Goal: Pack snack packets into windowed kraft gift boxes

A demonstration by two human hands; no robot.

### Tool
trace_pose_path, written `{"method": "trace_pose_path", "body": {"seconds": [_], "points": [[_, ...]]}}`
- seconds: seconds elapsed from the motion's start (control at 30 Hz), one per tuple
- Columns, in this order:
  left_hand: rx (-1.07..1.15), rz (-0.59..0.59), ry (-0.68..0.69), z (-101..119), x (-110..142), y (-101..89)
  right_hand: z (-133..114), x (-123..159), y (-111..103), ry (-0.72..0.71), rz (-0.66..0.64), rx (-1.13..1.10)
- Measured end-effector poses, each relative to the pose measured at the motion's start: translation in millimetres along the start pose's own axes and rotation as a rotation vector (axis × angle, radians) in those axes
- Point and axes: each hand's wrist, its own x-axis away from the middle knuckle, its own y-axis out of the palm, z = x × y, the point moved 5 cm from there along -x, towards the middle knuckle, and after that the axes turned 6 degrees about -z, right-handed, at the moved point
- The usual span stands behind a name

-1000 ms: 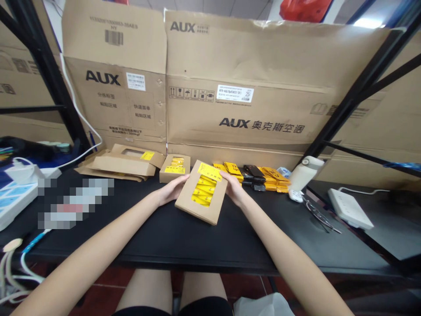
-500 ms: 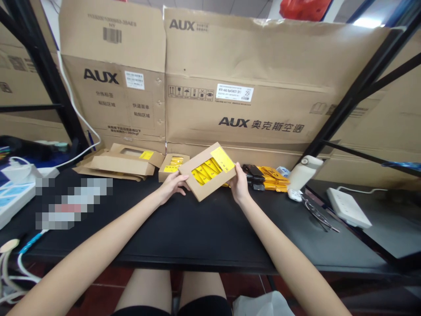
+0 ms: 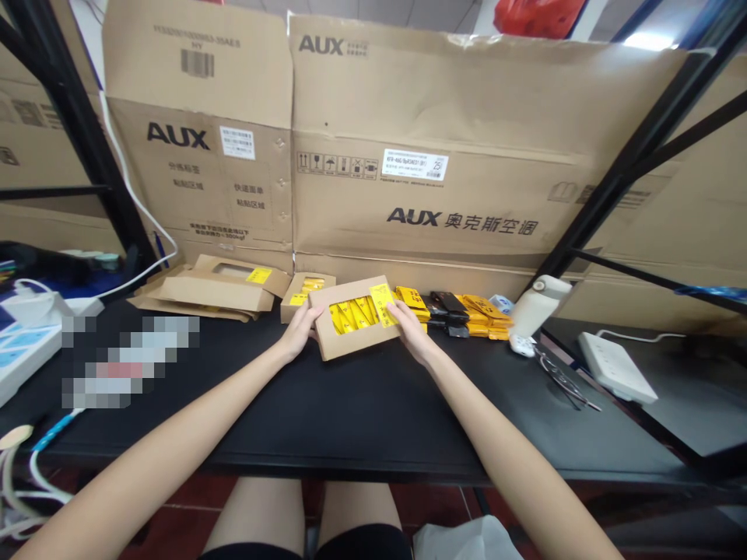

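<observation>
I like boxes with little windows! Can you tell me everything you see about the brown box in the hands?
The brown box looks like cardboard, flat and oblong. A window in its front shows yellow packets with small dark marks inside. A yellow label with dark writing sits beside the window, toward the right end. The box looks closed and is held slanted, its right end higher in the picture. The left hand grips one end, the right hand the other.

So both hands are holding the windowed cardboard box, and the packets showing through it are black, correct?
The colour is wrong: the head view shows yellow packets inside. The left hand and right hand do both hold the windowed cardboard box.
</observation>
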Motion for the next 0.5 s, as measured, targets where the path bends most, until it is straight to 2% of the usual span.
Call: {"method": "trace_pose_path", "body": {"seconds": [0.1, 0.2, 0.3, 0.5], "points": [[-0.039, 0.019, 0.026, -0.4, -0.8, -1.9, 5.8, 0.0, 3.4, 0.030, -0.057, 0.020], [-0.061, 0.032, 0.039, -3.7, -2.7, -3.9, 9.1, 1.7, 8.5, -0.035, -0.075, 0.144], [-0.083, 0.057, 0.122, -2.8, -4.4, -6.8, 14.7, 3.1, 14.7, -0.072, -0.113, 0.201], [-0.066, 0.030, 0.141, -2.8, -5.8, -5.1, 17.6, 0.9, 11.8, -0.076, -0.033, 0.200]]}}
